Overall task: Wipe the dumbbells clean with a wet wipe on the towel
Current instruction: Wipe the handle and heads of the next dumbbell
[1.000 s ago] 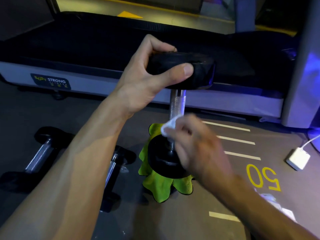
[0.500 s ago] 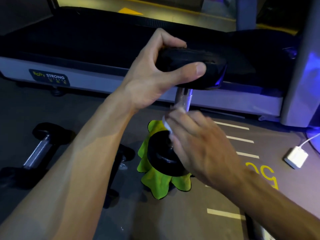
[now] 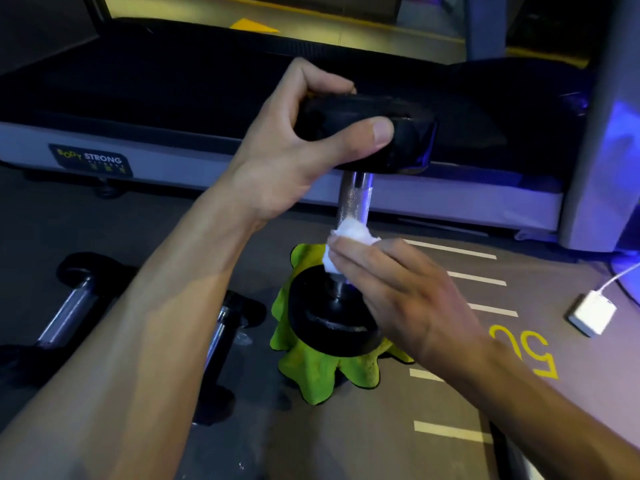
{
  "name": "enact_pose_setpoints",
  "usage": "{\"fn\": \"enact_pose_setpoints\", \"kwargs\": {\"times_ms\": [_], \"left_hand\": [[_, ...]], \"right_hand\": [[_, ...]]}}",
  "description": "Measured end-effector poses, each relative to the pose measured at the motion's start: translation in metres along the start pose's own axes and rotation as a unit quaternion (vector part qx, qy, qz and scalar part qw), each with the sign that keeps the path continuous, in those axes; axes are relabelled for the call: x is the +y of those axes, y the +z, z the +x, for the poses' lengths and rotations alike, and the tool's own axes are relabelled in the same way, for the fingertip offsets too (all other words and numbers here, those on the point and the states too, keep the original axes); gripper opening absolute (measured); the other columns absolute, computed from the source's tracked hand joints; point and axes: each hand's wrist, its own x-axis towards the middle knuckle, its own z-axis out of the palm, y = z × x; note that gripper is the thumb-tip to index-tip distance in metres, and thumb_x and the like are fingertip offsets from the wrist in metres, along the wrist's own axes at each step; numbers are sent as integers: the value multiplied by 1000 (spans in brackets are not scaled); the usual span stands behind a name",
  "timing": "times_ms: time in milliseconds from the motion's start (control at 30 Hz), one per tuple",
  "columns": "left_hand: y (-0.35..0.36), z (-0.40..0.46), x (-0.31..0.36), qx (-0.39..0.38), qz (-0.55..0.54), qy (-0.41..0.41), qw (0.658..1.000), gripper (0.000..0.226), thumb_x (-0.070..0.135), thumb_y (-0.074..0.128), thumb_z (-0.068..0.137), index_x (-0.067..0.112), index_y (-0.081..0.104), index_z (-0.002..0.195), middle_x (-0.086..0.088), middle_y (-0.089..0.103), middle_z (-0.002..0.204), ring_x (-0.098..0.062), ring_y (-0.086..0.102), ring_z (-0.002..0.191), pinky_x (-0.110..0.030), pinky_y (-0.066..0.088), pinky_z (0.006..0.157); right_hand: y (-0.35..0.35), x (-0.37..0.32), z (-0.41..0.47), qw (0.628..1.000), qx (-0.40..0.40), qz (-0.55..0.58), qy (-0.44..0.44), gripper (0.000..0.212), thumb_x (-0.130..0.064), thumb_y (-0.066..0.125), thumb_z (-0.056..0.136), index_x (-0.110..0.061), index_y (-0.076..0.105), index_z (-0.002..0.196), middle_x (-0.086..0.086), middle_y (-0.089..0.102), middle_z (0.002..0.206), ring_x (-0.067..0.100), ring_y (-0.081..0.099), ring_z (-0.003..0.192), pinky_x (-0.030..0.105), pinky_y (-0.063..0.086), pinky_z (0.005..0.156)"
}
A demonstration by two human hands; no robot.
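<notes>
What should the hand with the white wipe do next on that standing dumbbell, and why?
Probably slide the wet wipe up the metal handle. The right hand presses it low on the bar, the knurled part above looks unwiped, and the left hand steadies the dumbbell upright on the green towel.

A treadmill (image 3: 207,98) is seen at the far side. A white charger (image 3: 592,315) lies at the right, near a yellow "50" (image 3: 526,351) painted on the floor (image 3: 381,445).

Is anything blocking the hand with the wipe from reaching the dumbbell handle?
Nothing visible does. The right hand already presses the wet wipe against the handle, while the left hand steadies the top weight.
</notes>
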Motion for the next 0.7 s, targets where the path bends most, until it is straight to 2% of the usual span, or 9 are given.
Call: {"fn": "enact_pose_setpoints", "kwargs": {"times_ms": [67, 167, 233, 333, 367, 433, 533, 600, 700], "left_hand": [[1, 0, 0, -1, 0, 0, 1000, 55, 52, 84, 72, 25, 58, 112, -8, 69, 132, -24, 65, 123, -49, 53, 108], [2, -1, 3, -9, 12, -1, 1000, 56, 52, 83, 74, 25, 57, 115, -7, 68, 131, -21, 66, 121, -46, 55, 107], [3, -1, 5, -14, 18, -3, 1000, 58, 54, 82, 74, 24, 57, 116, -7, 67, 131, -21, 65, 121, -48, 55, 106], [0, 1, 4, -6, 21, -7, 1000, 57, 55, 82, 73, 26, 57, 115, -8, 68, 131, -22, 65, 122, -51, 53, 107], [0, 1, 3, -3, 18, -7, 1000, 56, 55, 83, 72, 27, 58, 114, -8, 68, 131, -23, 66, 122, -51, 53, 108], [0, 1, 1, 5, 15, -5, 1000, 55, 55, 83, 72, 28, 59, 112, -8, 69, 131, -25, 66, 123, -52, 52, 109], [1, 0, 1, 5, 23, -6, 1000, 56, 55, 83, 73, 26, 59, 114, -6, 69, 131, -22, 66, 122, -51, 52, 109], [2, -1, 2, -2, 27, -4, 1000, 58, 55, 82, 74, 25, 57, 117, -6, 68, 131, -20, 66, 122, -51, 53, 108], [3, -1, 3, -1, 31, -5, 1000, 59, 56, 82, 74, 25, 57, 117, -5, 67, 131, -20, 65, 122, -50, 53, 108]], "right_hand": [[-1, -1, 0, 1000, -8, 3, -9, 37, -10, 39, 112, -5, 57, 143, 4, 53, 155, 28, 64, 113, 43, 56, 88], [-16, 10, 24, 999, 12, -42, 1, 49, -12, 20, 114, -6, 64, 136, 5, 63, 143, 29, 66, 113, 39, 53, 95], [-24, 15, 41, 997, 41, -51, 32, 42, -14, 29, 115, -6, 66, 133, 5, 66, 137, 28, 66, 112, 36, 49, 96], [-19, 6, 35, 996, 42, -71, 31, 54, 4, 19, 104, 1, 59, 139, 13, 62, 143, 28, 56, 125, 35, 40, 109], [-15, 1, 27, 996, 19, -79, 22, 56, 7, 24, 97, 4, 54, 143, 15, 57, 149, 28, 51, 133, 35, 36, 115], [-13, -12, 10, 998, -13, -54, 33, 56, 3, 36, 94, 6, 46, 149, 15, 45, 159, 28, 44, 145, 39, 31, 123], [-24, -22, 10, 996, 13, 19, 81, 53, -12, 45, 99, 8, 47, 148, 19, 45, 158, 29, 35, 150, 42, 29, 125], [-33, -19, 22, 992, 23, 38, 114, 53, -22, 43, 104, 5, 47, 149, 20, 44, 158, 30, 34, 151, 43, 26, 127], [-32, -19, 29, 993, 25, 30, 108, 53, -23, 39, 105, 6, 47, 149, 20, 44, 158, 31, 33, 152, 45, 25, 127]]}}
